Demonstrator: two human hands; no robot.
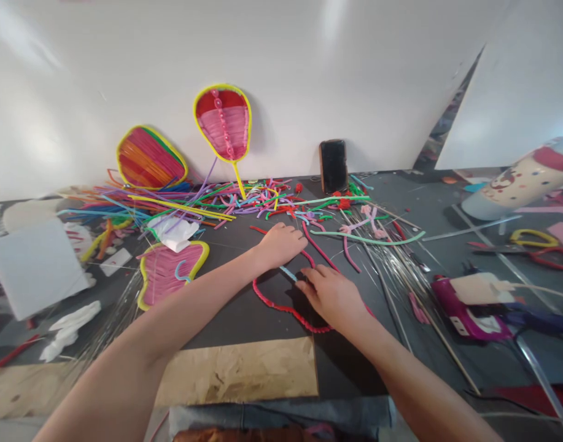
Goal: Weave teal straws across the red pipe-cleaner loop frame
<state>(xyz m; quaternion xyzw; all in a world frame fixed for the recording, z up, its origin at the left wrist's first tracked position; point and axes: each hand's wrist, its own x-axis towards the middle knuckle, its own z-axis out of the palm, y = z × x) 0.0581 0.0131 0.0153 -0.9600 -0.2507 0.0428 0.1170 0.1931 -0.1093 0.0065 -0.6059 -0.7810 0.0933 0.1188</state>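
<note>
A curved outline of red fuzzy pipe cleaner (272, 304) lies flat on the dark table beneath both hands. My left hand (282, 245) is closed over its far side, fingers curled down and the tips mostly hidden. A short light blue pipe cleaner (288, 274) runs inside the outline, from under my left hand to the thumb and forefinger of my right hand (334, 296), which close on its near end. My right palm and wrist cover part of the outline. Left of my forearm is a pink panel with a yellow fuzzy rim (201, 253).
A yellow-rimmed pink fan (223, 126) and a striped panel (151, 158) lean on the white wall, behind heaped coloured pipe cleaners (189, 205). A phone (333, 166) stands there. Rightward are thin rods (392, 270), a magenta glue gun (465, 313), scissors (530, 248) and a tumbler (511, 184).
</note>
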